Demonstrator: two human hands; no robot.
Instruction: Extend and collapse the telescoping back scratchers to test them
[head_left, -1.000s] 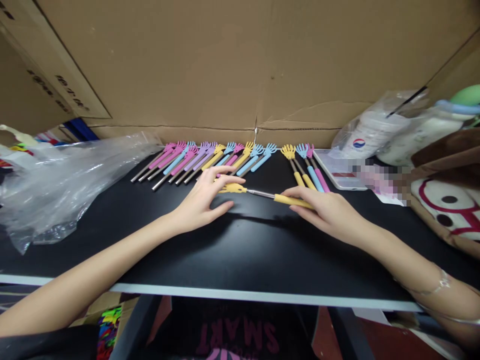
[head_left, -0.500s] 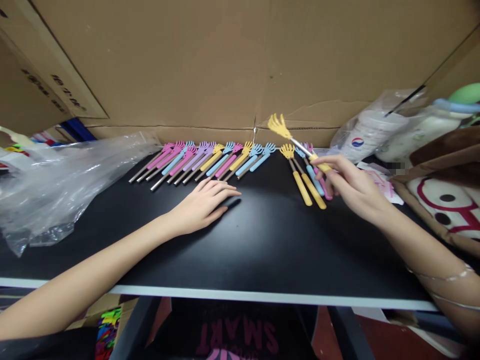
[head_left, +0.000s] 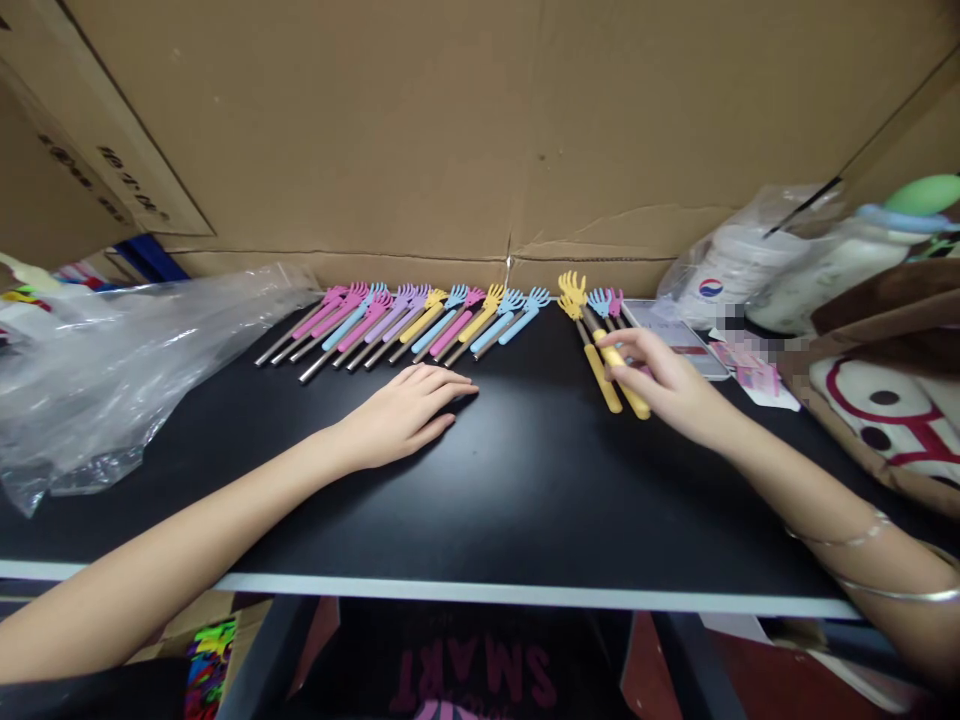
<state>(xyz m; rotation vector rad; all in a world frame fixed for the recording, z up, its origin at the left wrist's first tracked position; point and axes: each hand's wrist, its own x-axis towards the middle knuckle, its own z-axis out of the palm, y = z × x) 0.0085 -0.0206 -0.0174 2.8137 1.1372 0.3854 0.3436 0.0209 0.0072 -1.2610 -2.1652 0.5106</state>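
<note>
My right hand [head_left: 660, 380] is closed on the handle of a yellow back scratcher [head_left: 611, 347], held low over the small group at the right. In that group lie another yellow back scratcher [head_left: 602, 380], a blue one [head_left: 600, 302] and a pink one [head_left: 616, 303], partly hidden by my hand. My left hand [head_left: 416, 412] rests palm down on the black table, fingers stretched out, holding nothing. Just beyond it, a slanted row of pink, blue, purple and yellow back scratchers [head_left: 405, 325] lies with claw ends toward the cardboard.
A clear plastic bag [head_left: 112, 370] covers the table's left side. Behind stands a cardboard wall [head_left: 375, 130]. At the right are a wrapped white cup [head_left: 739, 270], a bottle [head_left: 847, 260], a phone-like flat object [head_left: 697, 350] and a brown bag [head_left: 885, 310].
My right hand has lowered the yellow back scratcher and moved it slightly left, onto or just above the right-hand group. My left hand has stayed nearly still.
</note>
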